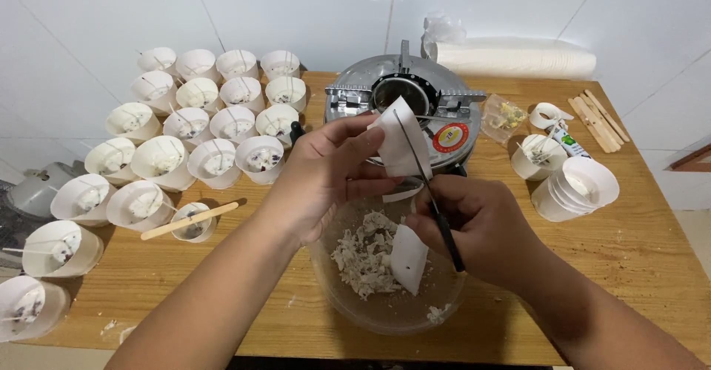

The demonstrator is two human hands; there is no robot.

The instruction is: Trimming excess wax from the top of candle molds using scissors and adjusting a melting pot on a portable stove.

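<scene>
Two hands, left hand (326, 166) pinching white paper cup (400, 144), right hand (474, 229) perhaps gripping scissors (433, 192)

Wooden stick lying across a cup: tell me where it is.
In the head view, the wooden stick lies left of the left hand, resting across a small paper cup near the clear bowl.

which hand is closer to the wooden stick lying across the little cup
Left. The left hand is just right of the wooden stick, holding a white piece; the right hand is farther right, over the bowl.

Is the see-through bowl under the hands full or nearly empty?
Nearly empty. The clear bowl holds only a low heap of white crumbly bits and a white slab piece; much of its bottom shows bare.
</scene>
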